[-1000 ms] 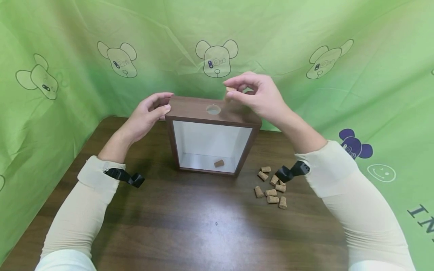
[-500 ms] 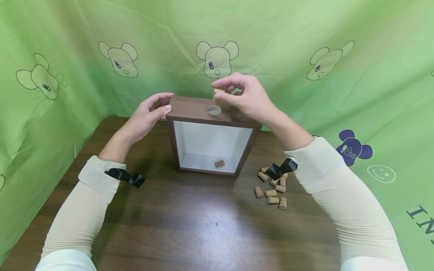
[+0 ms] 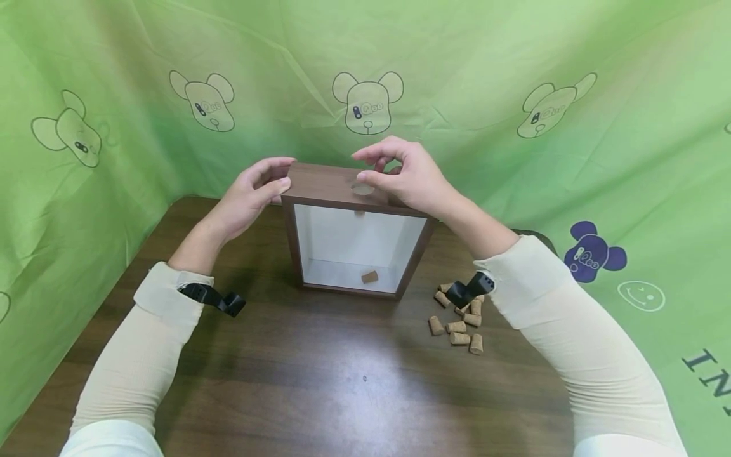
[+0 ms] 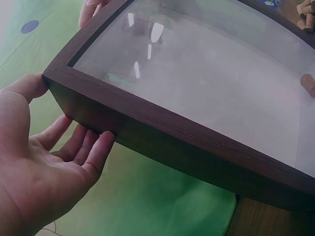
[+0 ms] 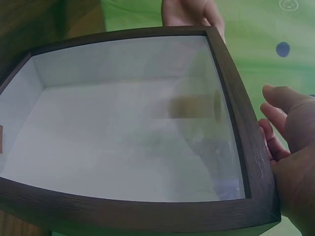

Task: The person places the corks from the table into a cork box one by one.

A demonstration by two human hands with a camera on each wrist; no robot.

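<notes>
A brown wood-framed shadow box (image 3: 290, 247) with a clear front and a round hole in its top stands upright on the table. My left hand (image 3: 245, 197) holds its upper left corner, with the thumb at the front edge. Over the hole, my right hand (image 3: 408, 178) has thumb and index finger apart with nothing between them. Just under the hole, a falling cork (image 3: 360, 212) shows behind the pane, blurred in the right wrist view. Another cork (image 3: 369, 277) lies on the box floor.
Several loose corks (image 3: 457, 326) lie in a group on the dark wooden table (image 3: 320, 374), right of the box. A green printed curtain (image 3: 274, 95) hangs behind and at both sides.
My right hand moved left to the hole, then lowered and let go of its cork, which is now inside the box. My left hand stays at the corner.
</notes>
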